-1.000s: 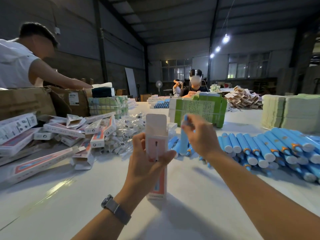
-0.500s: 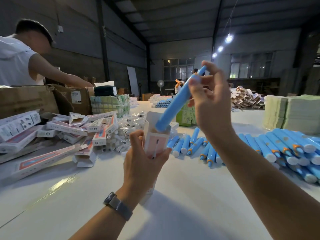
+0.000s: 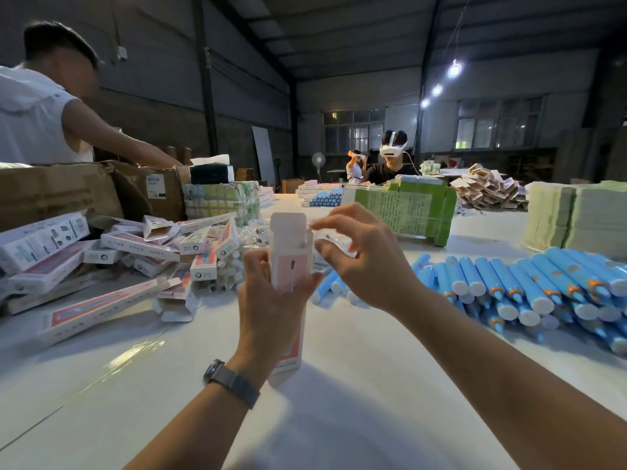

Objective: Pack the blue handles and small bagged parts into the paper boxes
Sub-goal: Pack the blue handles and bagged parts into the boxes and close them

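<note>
My left hand (image 3: pixel 271 300) grips a pink-and-white paper box (image 3: pixel 288 262) that stands upright on the white table (image 3: pixel 339 401), top flap open. My right hand (image 3: pixel 369 262) hovers just right of the box's open top, fingers spread, and I see no blue handle in it. The spot between its thumb and forefinger is blurred. A big heap of blue handles (image 3: pixel 529 286) lies to the right, and a few more blue handles (image 3: pixel 325 286) lie behind my hands. Clear small bagged parts (image 3: pixel 244 256) are piled behind the box. Flat and folded boxes (image 3: pixel 135 245) are heaped at the left.
An open cardboard carton (image 3: pixel 61 191) stands at the far left, with a person in white (image 3: pixel 37 113) reaching into it. Green paper bundles (image 3: pixel 407 212) and pale stacks (image 3: pixel 576 215) line the back. Another person wearing a headset (image 3: pixel 393 161) sits across the table.
My right hand lifted a blue handle from the pile and slid it down into the box's open top. The handle is now out of sight, and the hand has come down beside the opening.
</note>
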`<state>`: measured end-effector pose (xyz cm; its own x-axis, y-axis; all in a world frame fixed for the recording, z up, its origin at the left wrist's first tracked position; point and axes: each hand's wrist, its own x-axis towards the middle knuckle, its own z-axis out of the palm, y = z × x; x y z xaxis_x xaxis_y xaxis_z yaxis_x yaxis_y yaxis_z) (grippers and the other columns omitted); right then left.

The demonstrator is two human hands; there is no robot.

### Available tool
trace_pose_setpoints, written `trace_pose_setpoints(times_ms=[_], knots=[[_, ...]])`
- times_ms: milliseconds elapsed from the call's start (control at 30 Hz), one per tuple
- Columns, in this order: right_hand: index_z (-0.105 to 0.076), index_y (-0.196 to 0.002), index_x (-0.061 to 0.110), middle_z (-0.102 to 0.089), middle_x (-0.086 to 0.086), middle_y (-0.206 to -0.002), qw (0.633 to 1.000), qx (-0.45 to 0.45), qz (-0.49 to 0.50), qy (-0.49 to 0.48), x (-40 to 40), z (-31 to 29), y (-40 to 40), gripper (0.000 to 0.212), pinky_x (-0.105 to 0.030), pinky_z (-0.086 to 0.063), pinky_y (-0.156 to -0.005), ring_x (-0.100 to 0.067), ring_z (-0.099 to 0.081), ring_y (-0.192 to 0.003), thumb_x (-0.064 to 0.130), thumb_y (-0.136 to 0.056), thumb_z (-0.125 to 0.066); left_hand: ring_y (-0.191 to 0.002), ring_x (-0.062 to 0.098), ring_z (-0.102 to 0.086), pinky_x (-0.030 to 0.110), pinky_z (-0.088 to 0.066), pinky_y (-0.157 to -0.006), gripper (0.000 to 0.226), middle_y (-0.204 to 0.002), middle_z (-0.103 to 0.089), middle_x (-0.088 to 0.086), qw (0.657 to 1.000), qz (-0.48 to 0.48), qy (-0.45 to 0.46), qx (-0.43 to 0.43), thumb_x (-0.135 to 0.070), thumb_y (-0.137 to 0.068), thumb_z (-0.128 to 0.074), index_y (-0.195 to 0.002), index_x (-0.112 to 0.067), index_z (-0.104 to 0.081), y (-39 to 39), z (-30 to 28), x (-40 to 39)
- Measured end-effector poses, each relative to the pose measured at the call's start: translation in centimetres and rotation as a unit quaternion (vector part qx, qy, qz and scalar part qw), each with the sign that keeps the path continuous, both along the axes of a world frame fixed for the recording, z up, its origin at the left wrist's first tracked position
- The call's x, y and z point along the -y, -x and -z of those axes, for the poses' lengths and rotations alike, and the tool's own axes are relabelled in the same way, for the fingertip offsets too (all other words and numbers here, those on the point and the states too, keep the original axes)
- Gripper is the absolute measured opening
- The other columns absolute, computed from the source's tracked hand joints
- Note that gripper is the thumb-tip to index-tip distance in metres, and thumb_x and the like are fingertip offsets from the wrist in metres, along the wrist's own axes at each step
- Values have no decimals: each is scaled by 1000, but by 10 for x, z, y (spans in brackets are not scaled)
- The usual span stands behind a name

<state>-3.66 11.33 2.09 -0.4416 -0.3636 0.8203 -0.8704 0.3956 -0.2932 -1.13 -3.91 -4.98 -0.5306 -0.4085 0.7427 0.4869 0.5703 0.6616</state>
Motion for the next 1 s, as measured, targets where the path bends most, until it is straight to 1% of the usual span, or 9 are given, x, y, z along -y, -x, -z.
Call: trace_pose_setpoints(times_ms=[133,200,333,467,600,700,800,900,1000], knots=[[-65,-113,24,-59,11,-98,994,80,12,69,12,19,15,26,-21,-47,-71,-5,-57,-85,15,-90,-61,-81,10,-64,23,-51,-63,60,-92,-55,-20,997,-54,-60,4,-54,-68,-76,-99,-38,-27,1,-4,29],[-67,-110,22,-64,2,-102,989,146,36,-3,27,35,29,24,-30,-48,-81,-13,-59,-88,14,-89,-60,-88,23,-65,33,-57,-72,63,-98,-57,-6,992,-73,-103,14,-57,-69,-74,-106,-32,-29,3,-5,42],[-55,-133,26,-54,-2,-137,952,190,74,-230,73,62,56,42,-37,-39,-106,-23,-47,-127,15,-92,-53,-92,26,-64,40,-58,-78,76,-107,-56,0,992,-86,-89,6,-67,-61,-70,-110,-28,-27,0,-4,48],[-60,-119,21,-58,-11,-126,903,187,127,-366,118,81,74,31,-40,-49,-91,-33,-55,-116,16,-90,-50,-85,24,-65,47,-60,-74,73,-95,-54,-20,996,-75,-54,-14,-74,-59,-66,-106,-34,-27,-1,0,44],[-65,-108,17,-64,-10,-109,909,134,144,-368,127,85,79,22,-33,-44,-73,-31,-61,-101,18,-89,-54,-87,27,-67,47,-60,-72,70,-98,-58,-8,995,-70,-63,-16,-75,-61,-64,-106,-36,-27,3,4,44],[-63,-97,15,-66,-11,-100,957,125,114,-236,117,73,72,13,-32,-42,-68,-31,-63,-94,10,-89,-54,-86,25,-67,36,-59,-69,74,-104,-58,-2,996,-68,-50,-23,-80,-64,-61,-109,-33,-26,4,4,43],[-59,-119,14,-69,-8,-93,993,113,9,14,102,45,54,27,-36,-56,-68,-20,-65,-80,8,-92,-61,-87,16,-66,17,-54,-64,69,-106,-55,-6,997,-39,-51,-30,-73,-69,-62,-111,-34,-25,3,1,38],[-48,-126,17,-69,-3,-88,966,110,-80,222,76,3,25,40,-29,-58,-67,-16,-66,-74,12,-91,-67,-88,-2,-63,7,-48,-58,54,-100,-53,-29,997,19,-67,-31,-63,-73,-66,-103,-45,-26,0,-2,24],[-48,-114,18,-71,-3,-83,931,90,-150,319,42,-29,-6,32,-27,-53,-58,-18,-68,-70,8,-90,-67,-81,-1,-63,16,-54,-58,54,-93,-56,-34,995,67,-67,-36,-58,-73,-77,-97,-46,-30,-7,-5,1]])
